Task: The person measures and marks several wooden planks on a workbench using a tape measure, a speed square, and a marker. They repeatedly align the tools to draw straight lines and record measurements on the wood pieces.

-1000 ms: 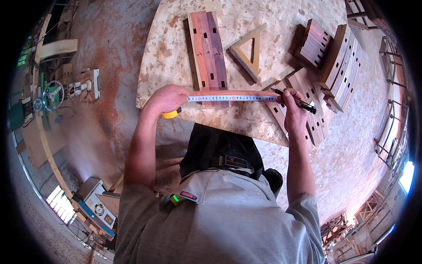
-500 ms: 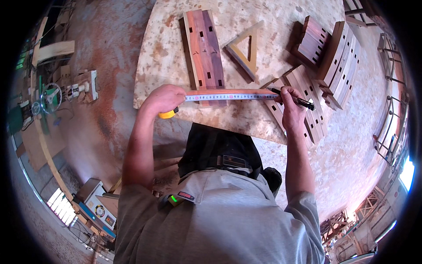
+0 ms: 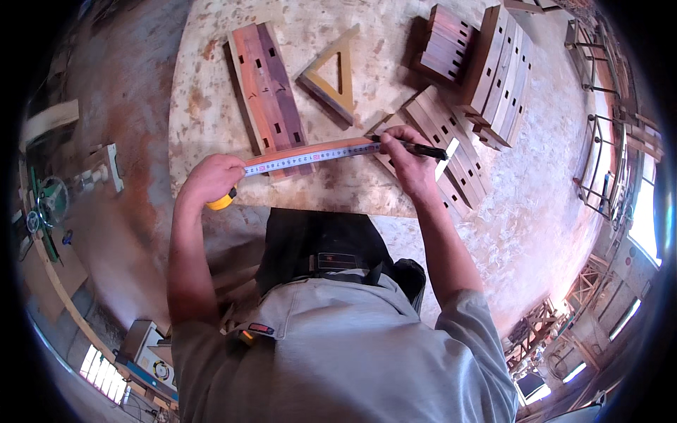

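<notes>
My left hand (image 3: 211, 176) is closed around the left end of a narrow reddish wooden strip (image 3: 331, 146) and the tape measure, whose yellow case (image 3: 223, 200) shows below the fingers. The pulled-out blade (image 3: 310, 159) runs along the strip's near side toward my right hand (image 3: 407, 161). That hand grips a black pen (image 3: 426, 150), its tip near the strip's right end. Under the strip's left part lie reddish and purple boards (image 3: 266, 92) with square holes and pencil marks. A thin white piece (image 3: 447, 158) shows beside my right hand; its kind is unclear.
A tan triangular square (image 3: 326, 93) lies mid-table. To the right, several slotted boards (image 3: 451, 130) lie flat, with a reddish slotted stack (image 3: 446, 46) and a paler stack (image 3: 497, 67) behind. The worktable (image 3: 201, 113) is stained plywood. Metal racks (image 3: 596, 166) stand far right.
The view has shifted, so the table and boards appear farther left. The strip and tape now slant up toward the right. My right hand has turned with the pen, and the white piece has come into sight.
</notes>
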A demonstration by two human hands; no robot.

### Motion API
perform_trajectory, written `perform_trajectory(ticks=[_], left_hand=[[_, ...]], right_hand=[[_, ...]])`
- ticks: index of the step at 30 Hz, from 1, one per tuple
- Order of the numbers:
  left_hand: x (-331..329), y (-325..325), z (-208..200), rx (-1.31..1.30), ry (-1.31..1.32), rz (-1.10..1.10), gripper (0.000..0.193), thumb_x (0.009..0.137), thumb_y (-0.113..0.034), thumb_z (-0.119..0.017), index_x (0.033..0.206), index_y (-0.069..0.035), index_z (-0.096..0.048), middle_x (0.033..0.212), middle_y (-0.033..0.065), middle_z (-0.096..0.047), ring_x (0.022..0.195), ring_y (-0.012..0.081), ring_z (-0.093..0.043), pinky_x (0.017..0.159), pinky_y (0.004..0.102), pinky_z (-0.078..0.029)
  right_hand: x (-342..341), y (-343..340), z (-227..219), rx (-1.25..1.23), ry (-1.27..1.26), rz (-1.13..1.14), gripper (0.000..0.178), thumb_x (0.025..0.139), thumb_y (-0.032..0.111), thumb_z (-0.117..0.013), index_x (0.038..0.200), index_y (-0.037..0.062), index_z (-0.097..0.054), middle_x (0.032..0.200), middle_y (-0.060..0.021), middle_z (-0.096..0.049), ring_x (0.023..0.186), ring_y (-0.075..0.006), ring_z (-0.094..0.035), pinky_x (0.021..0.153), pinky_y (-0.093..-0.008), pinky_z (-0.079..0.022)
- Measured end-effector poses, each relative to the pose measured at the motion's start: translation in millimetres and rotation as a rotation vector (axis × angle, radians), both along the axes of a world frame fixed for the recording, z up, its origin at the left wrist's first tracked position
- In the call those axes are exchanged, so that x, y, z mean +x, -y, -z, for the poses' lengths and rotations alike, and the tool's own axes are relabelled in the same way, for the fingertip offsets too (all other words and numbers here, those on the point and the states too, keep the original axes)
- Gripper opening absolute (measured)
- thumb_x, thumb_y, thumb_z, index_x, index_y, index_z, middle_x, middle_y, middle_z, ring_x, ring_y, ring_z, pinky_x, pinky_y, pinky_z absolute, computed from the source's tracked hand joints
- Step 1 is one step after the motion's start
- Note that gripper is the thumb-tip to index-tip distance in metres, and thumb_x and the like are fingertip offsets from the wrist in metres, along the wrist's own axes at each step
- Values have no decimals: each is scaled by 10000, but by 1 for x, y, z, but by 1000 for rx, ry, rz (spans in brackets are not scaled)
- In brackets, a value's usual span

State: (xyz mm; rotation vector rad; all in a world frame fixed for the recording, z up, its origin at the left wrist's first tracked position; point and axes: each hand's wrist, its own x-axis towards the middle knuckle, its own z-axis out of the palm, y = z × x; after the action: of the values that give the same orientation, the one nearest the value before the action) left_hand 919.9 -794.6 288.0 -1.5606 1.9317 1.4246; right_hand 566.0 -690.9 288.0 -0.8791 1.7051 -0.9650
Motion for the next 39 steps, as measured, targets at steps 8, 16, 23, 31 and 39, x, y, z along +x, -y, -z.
perform_trajectory(ticks=[8, 16, 23, 31, 39], left_hand=[[4, 2, 5, -14, -34, 49, 241, 856, -171, -574, 979, -11, -707, 812, 177, -673, 737, 307, -644, 707, 395, -505], [5, 1, 8, 21, -25, 15, 235, 867, -163, -576, 989, -10, -706, 763, 158, -657, 684, 248, -623, 680, 372, -496], [5, 1, 8, 18, 4, 17, 237, 868, -165, -572, 987, -10, -706, 762, 155, -661, 684, 251, -629, 680, 370, -498], [6, 0, 10, 32, 0, -1, 238, 869, -168, -571, 985, -10, -708, 742, 150, -653, 668, 240, -621, 669, 369, -494], [7, 1, 11, 43, -8, -2, 237, 870, -160, -570, 988, -3, -705, 722, 140, -639, 657, 214, -607, 662, 356, -489]], right_hand=[[4, 12, -4, 45, -102, -244, 291, 893, 288, -718, 982, 11, -709, 874, -95, -660, 829, -168, -607, 750, -322, -489], [12, 15, 3, 72, -115, -218, 288, 890, 284, -725, 963, 6, -721, 912, -101, -647, 844, -176, -613, 756, -325, -500], [11, 16, 8, 87, -160, -269, 281, 887, 284, -730, 966, 14, -730, 904, -115, -653, 844, -196, -625, 754, -339, -508], [12, 15, 10, 9, -256, -310, 244, 891, 235, -736, 941, -4, -717, 826, -68, -645, 745, -124, -591, 673, -293, -496], [12, 16, 10, 28, -293, -348, 258, 890, 248, -735, 959, 0, -717, 849, -81, -644, 765, -137, -600, 688, -301, -502]])
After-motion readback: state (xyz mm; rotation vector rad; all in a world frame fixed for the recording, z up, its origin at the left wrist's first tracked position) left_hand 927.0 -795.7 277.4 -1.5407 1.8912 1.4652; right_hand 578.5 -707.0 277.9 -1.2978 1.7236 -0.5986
